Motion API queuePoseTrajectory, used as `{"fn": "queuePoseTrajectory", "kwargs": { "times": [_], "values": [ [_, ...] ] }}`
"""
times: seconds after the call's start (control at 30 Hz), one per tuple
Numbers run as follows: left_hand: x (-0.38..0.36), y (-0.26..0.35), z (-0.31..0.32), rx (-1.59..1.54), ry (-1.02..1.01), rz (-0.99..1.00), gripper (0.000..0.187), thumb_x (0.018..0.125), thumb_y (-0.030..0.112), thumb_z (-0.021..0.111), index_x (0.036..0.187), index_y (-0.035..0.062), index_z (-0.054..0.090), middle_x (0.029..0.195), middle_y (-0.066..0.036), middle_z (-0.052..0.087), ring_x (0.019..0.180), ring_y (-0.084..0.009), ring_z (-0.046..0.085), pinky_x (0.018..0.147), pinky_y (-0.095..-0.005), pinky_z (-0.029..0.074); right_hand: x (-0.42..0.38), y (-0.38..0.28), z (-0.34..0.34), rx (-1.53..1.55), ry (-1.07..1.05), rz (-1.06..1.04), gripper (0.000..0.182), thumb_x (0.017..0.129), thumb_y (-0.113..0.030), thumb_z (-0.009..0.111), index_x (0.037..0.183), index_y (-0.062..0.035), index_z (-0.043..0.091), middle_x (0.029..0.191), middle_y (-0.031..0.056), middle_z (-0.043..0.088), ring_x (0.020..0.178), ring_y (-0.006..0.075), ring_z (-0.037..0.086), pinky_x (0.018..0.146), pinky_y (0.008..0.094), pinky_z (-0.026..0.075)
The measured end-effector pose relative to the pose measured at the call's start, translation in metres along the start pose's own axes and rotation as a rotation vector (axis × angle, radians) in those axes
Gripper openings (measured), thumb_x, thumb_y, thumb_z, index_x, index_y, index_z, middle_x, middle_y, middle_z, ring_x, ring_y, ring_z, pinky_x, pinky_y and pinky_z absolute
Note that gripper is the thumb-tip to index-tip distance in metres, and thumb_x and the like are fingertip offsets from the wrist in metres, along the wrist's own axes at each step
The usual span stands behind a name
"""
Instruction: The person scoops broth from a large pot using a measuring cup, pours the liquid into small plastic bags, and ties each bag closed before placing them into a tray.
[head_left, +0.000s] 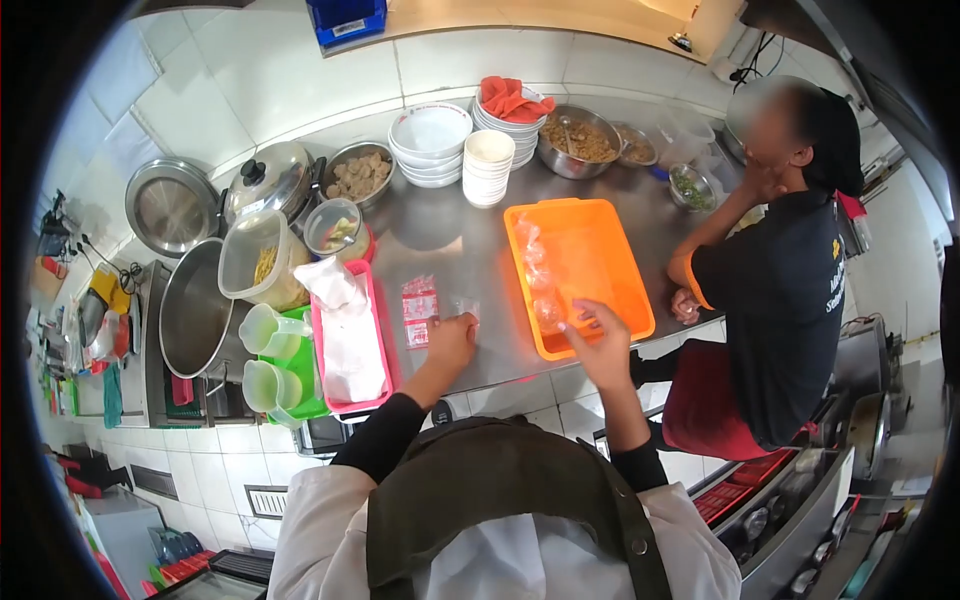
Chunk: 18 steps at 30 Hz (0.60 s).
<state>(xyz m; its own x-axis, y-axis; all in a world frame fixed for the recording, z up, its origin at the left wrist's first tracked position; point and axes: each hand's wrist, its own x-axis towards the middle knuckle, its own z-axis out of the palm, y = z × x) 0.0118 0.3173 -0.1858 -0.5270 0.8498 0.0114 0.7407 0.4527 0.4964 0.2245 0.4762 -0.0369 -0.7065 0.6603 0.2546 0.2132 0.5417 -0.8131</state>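
Clear bags (538, 275) line up just left of and ahead of our right grip (603, 350), their row's long axis running away from us.
That grip, the nearer one, is wide, thumb and fingers apart above the near end of the orange tray (615, 290) holding the bags; our left grip (453, 342) rests by the tabletop (425, 205), red-printed packets (420, 298) just left, a clear wrapper (465, 307) at its fingertips, though we cannot tell if it pinches that.
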Motion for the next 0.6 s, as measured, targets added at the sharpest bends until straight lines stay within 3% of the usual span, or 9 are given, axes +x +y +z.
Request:
{"fn": "queuePoseTrajectory", "kwargs": {
  "times": [0.03, 0.13, 0.2, 0.23, 0.3, 0.4, 0.43, 0.53, 0.6],
  "values": [
    [-0.005, 0.006, -0.009, -0.173, -0.017, -0.043, 0.024, 0.086, 0.016, 0.061, 0.109, 0.0092, 0.058, 0.1, -0.007, 0.064, 0.099, -0.0241, 0.06, 0.081, -0.0401, 0.047, -0.01, -0.001, 0.005, 0.111, -0.025, 0.026, 0.048, 0.075, -0.012, 0.076, 0.118, -0.0018, 0.057, 0.108, 0.0115, 0.064, 0.093, 0.0198, 0.06, 0.079, 0.0295, 0.048],
    [-0.025, 0.035, -0.06, -1.311, -0.037, -0.092, 0.009, 0.091, 0.01, 0.055, 0.1, 0.0095, 0.057, 0.091, 0.001, 0.061, 0.08, -0.0129, 0.059, 0.078, -0.0333, 0.046, -0.033, -0.006, 0.032, 0.435, -0.052, 0.103, 0.045, 0.081, -0.011, 0.072, 0.122, -0.0027, 0.055, 0.105, 0.0098, 0.064, 0.09, 0.0232, 0.062, 0.083, 0.0322, 0.048],
    [-0.041, 0.057, -0.11, -1.62, -0.178, -0.2, 0.006, 0.093, 0.012, 0.054, 0.099, 0.0101, 0.053, 0.088, 0.003, 0.059, 0.079, -0.009, 0.056, 0.074, -0.0282, 0.046, -0.041, -0.015, 0.057, 0.621, -0.022, 0.134, 0.049, 0.085, -0.011, 0.069, 0.13, -0.0046, 0.05, 0.112, 0.0074, 0.062, 0.092, 0.021, 0.062, 0.086, 0.0335, 0.048],
    [-0.046, 0.062, -0.127, -1.772, -0.245, -0.254, 0.006, 0.095, 0.012, 0.054, 0.099, 0.0105, 0.05, 0.086, 0.004, 0.058, 0.079, -0.007, 0.055, 0.072, -0.0256, 0.046, -0.042, -0.019, 0.06, 1.006, -0.182, 0.338, 0.05, 0.086, -0.011, 0.067, 0.131, -0.0047, 0.048, 0.113, 0.0087, 0.062, 0.093, 0.022, 0.063, 0.088, 0.0354, 0.048],
    [-0.053, 0.063, -0.143, -1.677, -0.27, -0.159, 0.009, 0.095, 0.012, 0.053, 0.101, 0.0114, 0.048, 0.087, 0.003, 0.058, 0.08, -0.0078, 0.056, 0.073, -0.0275, 0.048, -0.042, -0.026, 0.063, 1.763, -0.541, 0.751, 0.052, 0.088, -0.01, 0.065, 0.135, -0.005, 0.044, 0.115, 0.0114, 0.061, 0.095, 0.024, 0.063, 0.09, 0.0393, 0.049],
    [-0.058, 0.053, -0.15, -1.61, -0.173, -0.178, 0.017, 0.092, 0.006, 0.056, 0.103, 0.0131, 0.046, 0.087, 0.003, 0.059, 0.082, -0.0092, 0.058, 0.077, -0.0318, 0.051, -0.04, -0.013, 0.075, 1.665, -0.643, 0.532, 0.041, 0.09, -0.011, 0.063, 0.128, -0.002, 0.051, 0.112, 0.0146, 0.062, 0.099, 0.0245, 0.064, 0.089, 0.0421, 0.051],
    [-0.06, 0.047, -0.151, -1.6, -0.107, -0.203, 0.02, 0.09, 0.004, 0.058, 0.103, 0.0134, 0.046, 0.087, 0.002, 0.059, 0.082, -0.0095, 0.058, 0.077, -0.0326, 0.052, -0.036, -0.016, 0.077, 1.488, -0.531, 0.436, 0.027, 0.091, -0.007, 0.061, 0.117, 0.0009, 0.059, 0.107, 0.0109, 0.064, 0.091, 0.0204, 0.065, 0.084, 0.038, 0.053],
    [-0.066, 0.038, -0.153, -1.625, 0.127, -0.256, 0.035, 0.08, -0.007, 0.065, 0.103, 0.0119, 0.046, 0.084, 0.002, 0.059, 0.08, -0.0082, 0.058, 0.073, -0.0268, 0.051, -0.021, -0.024, 0.059, 1.13, -0.492, 0.519, 0.02, 0.092, -0.006, 0.059, 0.109, 0.003, 0.062, 0.105, 0.0115, 0.065, 0.092, 0.0199, 0.065, 0.082, 0.0346, 0.053],
    [-0.071, 0.018, -0.155, -1.457, 0.179, -0.214, 0.039, 0.076, -0.01, 0.068, 0.102, 0.0104, 0.046, 0.084, 0.002, 0.059, 0.08, -0.0067, 0.058, 0.07, -0.0225, 0.049, -0.015, -0.026, 0.057, 1.11, -0.513, 0.501, 0.027, 0.093, -0.006, 0.057, 0.118, 0.0047, 0.058, 0.109, 0.0128, 0.065, 0.096, 0.0205, 0.065, 0.083, 0.0327, 0.053]
  ]
}}
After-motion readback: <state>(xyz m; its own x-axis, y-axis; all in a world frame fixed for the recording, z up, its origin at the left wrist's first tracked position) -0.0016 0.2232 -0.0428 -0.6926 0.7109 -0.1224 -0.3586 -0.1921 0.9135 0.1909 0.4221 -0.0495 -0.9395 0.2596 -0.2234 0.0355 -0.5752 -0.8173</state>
